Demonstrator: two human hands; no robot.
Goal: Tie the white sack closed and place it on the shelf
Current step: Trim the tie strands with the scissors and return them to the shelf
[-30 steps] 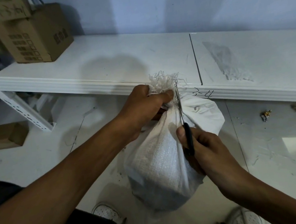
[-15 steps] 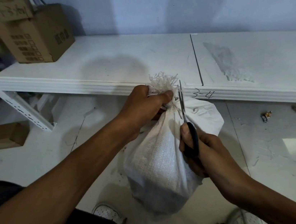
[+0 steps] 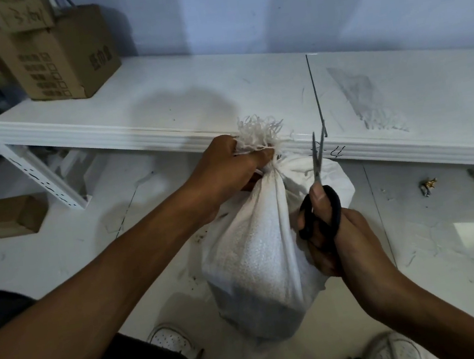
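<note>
Left hand (image 3: 228, 165): fingers and thumb curled tight round the gathered neck of the white woven plastic sack (image 3: 257, 252), just under its frayed fringe top (image 3: 260, 134). Right hand (image 3: 340, 241): thumb and fingers through the loops of the black-handled steel scissors (image 3: 321, 198), gripping them; the blades point to 12 o'clock, nearly together, just at 3 o'clock of the neck and apart from it. The sack hangs from the neck grip, full and rounded, dark at the bottom, low over the pale tiled floor (image 3: 447, 227) between two white shoes; cannot tell whether its base bears on the floor. The white metal shelf (image 3: 159, 105) lies at 12 o'clock, its front edge just behind the fringe. A large brown cardboard box (image 3: 63, 60) stands on it at 10 o'clock. Judgement: the neck looks cinched, and the step is trimming a loose tail; any cord is too fine to make out. To do it well: hold the pinch firm, cut above the cinch only, and keep the tips off the fabric and the left fingers (image 3: 259, 155).
</note>
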